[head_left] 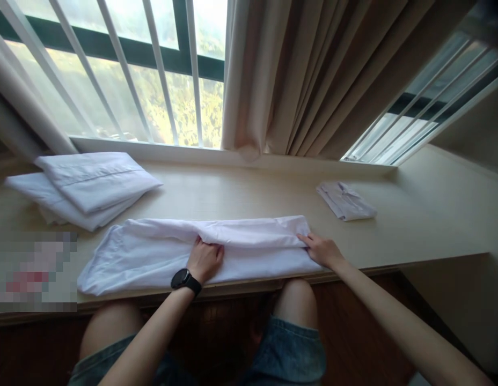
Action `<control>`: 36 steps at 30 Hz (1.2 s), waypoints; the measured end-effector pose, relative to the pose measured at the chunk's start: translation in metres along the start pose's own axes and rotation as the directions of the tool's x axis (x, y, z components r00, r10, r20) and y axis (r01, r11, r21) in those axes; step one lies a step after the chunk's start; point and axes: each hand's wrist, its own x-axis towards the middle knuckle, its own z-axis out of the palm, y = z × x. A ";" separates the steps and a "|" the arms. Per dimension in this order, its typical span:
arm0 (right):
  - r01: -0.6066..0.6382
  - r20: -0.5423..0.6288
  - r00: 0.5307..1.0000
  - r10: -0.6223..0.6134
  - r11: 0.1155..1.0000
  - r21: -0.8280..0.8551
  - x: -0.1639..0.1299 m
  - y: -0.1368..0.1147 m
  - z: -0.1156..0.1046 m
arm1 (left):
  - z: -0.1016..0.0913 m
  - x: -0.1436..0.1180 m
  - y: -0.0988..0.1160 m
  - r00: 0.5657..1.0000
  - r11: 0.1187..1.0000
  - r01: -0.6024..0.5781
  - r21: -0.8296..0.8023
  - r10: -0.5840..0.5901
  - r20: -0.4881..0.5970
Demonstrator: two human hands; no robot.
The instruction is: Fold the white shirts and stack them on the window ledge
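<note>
My left hand (205,259) pinches a fold of the white cloth (192,252) at its middle | my right hand (322,250) grips its right end | cloth lies lengthwise along the near edge of the ledge (249,195) | folded white stack (88,185) far left | small folded garment (345,200) far right

Home bedroom: curtain (313,75), barred window (124,69), folded linens (88,185)

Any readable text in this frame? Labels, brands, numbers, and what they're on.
None readable.
Watch on the left wrist: face dark, no digits or brand showing.
Small folded garment near the window: no tag legible.
White cloth under both hands: plain.
Pixelated patch at the left edge: unreadable.
</note>
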 end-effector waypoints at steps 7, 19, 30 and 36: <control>-0.102 -0.162 0.981 0.110 0.993 0.058 0.017 0.008 -0.004 | -0.005 -0.005 0.002 0.974 0.992 0.123 0.023 -0.116 -0.195; 0.040 -0.214 0.976 -0.042 0.999 -0.012 0.029 0.013 0.005 | -0.036 0.025 -0.052 0.986 0.978 -0.165 0.126 0.160 0.053; -0.070 -0.026 0.997 0.071 0.997 0.022 0.040 0.023 -0.007 | -0.049 0.018 -0.122 0.994 0.990 -0.089 0.111 0.081 0.075; 0.044 -0.356 0.934 0.037 0.975 0.218 0.055 -0.077 -0.062 | -0.054 0.027 -0.162 0.974 0.987 0.067 0.149 -0.097 0.205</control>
